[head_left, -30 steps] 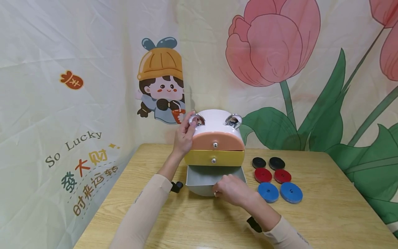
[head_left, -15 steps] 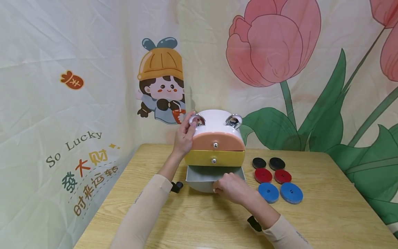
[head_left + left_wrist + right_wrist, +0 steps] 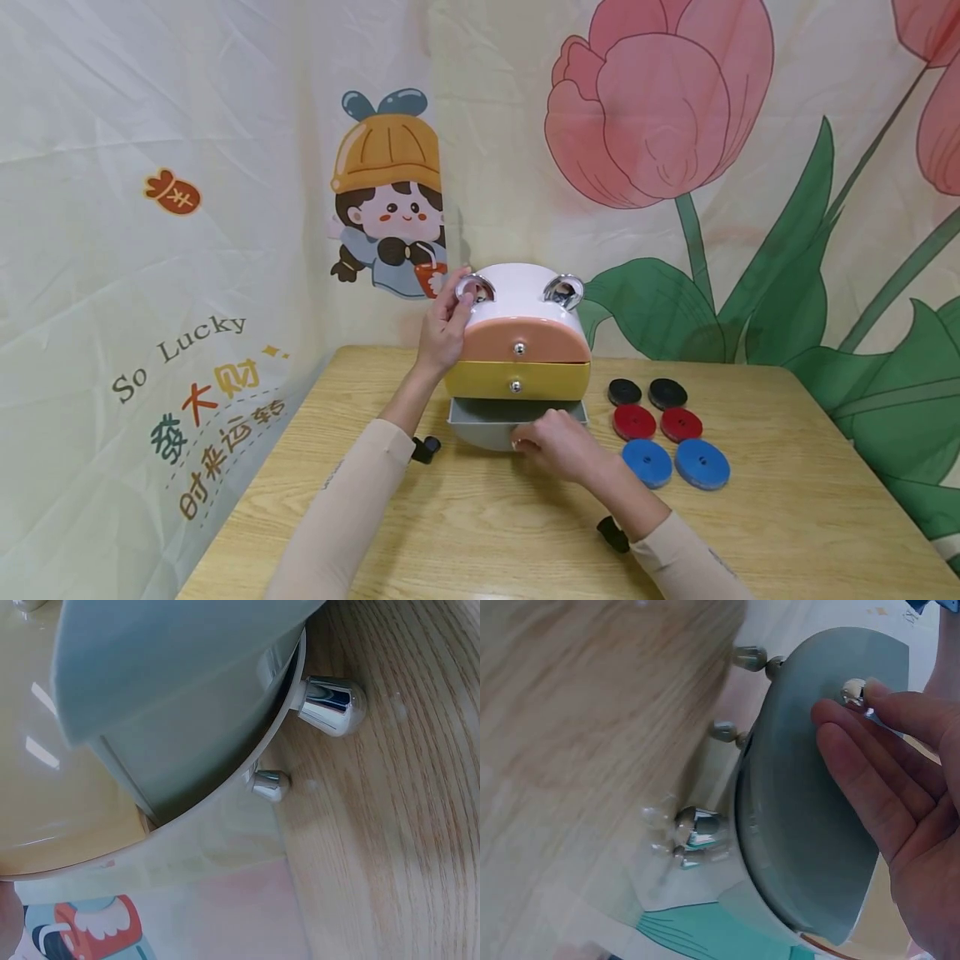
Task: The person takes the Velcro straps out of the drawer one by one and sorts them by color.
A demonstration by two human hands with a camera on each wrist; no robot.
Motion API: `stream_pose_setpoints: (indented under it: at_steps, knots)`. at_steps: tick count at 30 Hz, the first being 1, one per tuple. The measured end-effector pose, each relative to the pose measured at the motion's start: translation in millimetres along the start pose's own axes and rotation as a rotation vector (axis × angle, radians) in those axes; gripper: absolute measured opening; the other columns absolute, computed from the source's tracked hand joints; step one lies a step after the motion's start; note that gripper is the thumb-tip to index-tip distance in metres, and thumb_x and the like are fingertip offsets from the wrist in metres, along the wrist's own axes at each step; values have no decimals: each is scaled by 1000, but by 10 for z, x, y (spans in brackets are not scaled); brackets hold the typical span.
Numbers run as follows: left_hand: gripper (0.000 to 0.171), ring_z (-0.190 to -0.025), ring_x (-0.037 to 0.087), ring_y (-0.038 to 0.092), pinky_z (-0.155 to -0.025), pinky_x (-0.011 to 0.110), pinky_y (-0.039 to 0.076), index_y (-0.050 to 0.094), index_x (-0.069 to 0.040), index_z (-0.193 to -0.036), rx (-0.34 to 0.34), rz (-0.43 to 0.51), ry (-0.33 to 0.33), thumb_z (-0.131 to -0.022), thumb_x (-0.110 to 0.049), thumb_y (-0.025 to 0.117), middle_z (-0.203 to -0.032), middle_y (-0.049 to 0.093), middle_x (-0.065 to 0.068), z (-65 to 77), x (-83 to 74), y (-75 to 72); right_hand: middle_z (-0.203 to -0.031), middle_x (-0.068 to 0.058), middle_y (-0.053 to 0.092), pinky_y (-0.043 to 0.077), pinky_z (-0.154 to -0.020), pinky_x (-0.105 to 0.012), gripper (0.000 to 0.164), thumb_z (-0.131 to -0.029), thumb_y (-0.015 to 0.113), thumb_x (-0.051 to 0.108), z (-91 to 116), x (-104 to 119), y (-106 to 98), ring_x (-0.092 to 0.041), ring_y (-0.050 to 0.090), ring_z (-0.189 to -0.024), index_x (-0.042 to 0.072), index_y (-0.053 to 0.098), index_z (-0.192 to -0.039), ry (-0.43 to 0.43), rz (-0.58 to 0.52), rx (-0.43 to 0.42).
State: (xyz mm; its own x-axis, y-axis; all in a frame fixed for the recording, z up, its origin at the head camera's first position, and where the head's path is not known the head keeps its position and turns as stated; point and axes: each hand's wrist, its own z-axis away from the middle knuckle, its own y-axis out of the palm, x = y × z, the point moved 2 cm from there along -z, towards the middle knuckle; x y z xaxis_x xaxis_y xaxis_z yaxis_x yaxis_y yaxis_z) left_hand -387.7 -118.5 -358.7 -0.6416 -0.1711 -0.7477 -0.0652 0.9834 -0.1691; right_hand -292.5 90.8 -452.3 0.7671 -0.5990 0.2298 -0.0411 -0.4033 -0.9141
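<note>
A small drawer cabinet [image 3: 517, 287] with a white domed body, chrome ring ears and stubby chrome feet stands on the table. My left hand [image 3: 441, 337] holds its upper left side at the left ring ear, thumb in front. Its orange top drawer [image 3: 491, 340] and yellow middle drawer [image 3: 480, 381] are in. The grey bottom drawer [image 3: 802, 787] juts partway out, and its visible inside looks bare. With thumb and fingers, my right hand [image 3: 562, 446] pinches the chrome knob [image 3: 853, 691] on the grey drawer's front. In the left wrist view, the grey drawer [image 3: 187, 667] hangs out past the cabinet's rim.
Right of the cabinet lie round discs in pairs: black discs [image 3: 667, 393] at the back, red discs [image 3: 634, 422] in the middle, blue discs [image 3: 702, 464] in front. They rest on a wooden table [image 3: 450, 533]. A printed cloth [image 3: 487, 167] hangs behind it.
The grey drawer has slid partway further into the cabinet, its front moving away from me. My right hand has moved with the knob. My left hand has stayed put.
</note>
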Motion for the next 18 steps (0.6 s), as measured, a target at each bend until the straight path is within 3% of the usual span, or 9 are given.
stream_pose_setpoints:
  at_steps: [6,13,18]
  knots:
    - [45,-99,23,55,-80,21,44,49,-20,-154,3,-13,-10,-110,-15,49,-137,63,21,-3,3,-10,-88,4,79,58,-70,-20,8,-95,77,14,-10,-56,34,-6,72,-75,14,81,-101,-22,7,-49]
    - [44,-88,22,51,-73,22,40,50,-20,-153,2,-13,-4,-109,-13,49,-118,63,27,-9,-9,-11,-91,4,80,59,-71,-21,9,-95,77,14,-27,-122,73,-5,71,-75,15,82,-102,-11,-3,-84]
    - [44,-90,21,54,-75,22,43,50,-17,-153,4,-12,-11,-109,-14,50,-122,66,23,-5,-7,-13,-91,4,80,60,-72,-24,9,-94,78,13,-48,-143,84,-5,71,-77,14,82,-101,-9,-11,-101]
